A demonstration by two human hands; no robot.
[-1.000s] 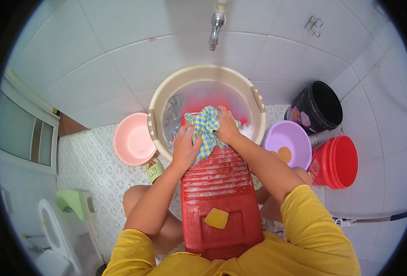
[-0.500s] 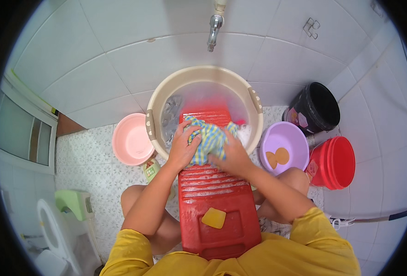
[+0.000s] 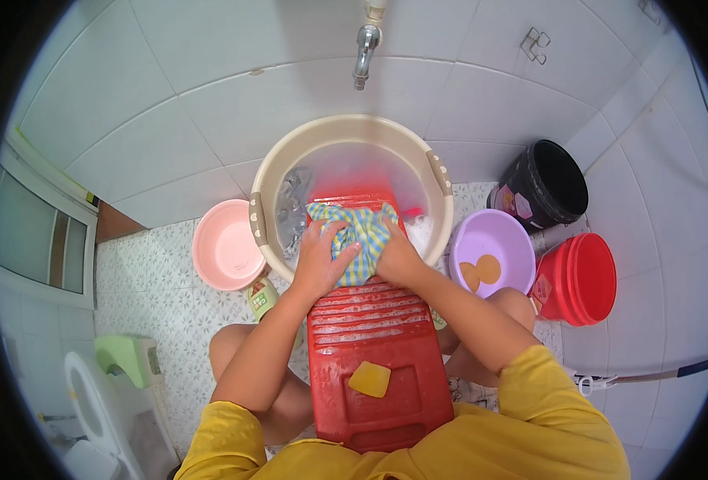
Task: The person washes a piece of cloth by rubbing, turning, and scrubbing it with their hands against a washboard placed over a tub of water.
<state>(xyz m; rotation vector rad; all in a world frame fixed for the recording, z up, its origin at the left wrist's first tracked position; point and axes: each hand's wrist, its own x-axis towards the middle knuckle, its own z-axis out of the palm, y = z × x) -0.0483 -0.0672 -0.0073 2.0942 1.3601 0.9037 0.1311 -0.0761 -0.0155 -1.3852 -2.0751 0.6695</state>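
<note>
A wet blue, yellow and white checked cloth (image 3: 363, 222) lies bunched on the ribbed part of a red washboard (image 3: 382, 340). My left hand (image 3: 320, 260) presses on its left side, fingers curled over the fabric and thumb across it. On the other side my right hand (image 3: 399, 258) grips a fold in a fist, fingertips hidden. Suds streak the ribs below both hands. A yellow bar of soap (image 3: 370, 379) rests on the smooth near end of the board. The board's far end dips into cloudy water in a large beige basin (image 3: 354, 122).
Left of the basin stand a pink basin (image 3: 224, 210) and a green-labelled bottle (image 3: 262, 298). On the right are a purple basin (image 3: 494, 220) with round brown shapes inside, a black bucket (image 3: 522, 192) and a red bucket (image 3: 558, 280). A tap (image 3: 364, 52) juts from the wall above.
My right hand has shifted slightly up and its fingers have closed into the cloth. The cloth is bunched differently between my hands. The whole view has shifted slightly.
</note>
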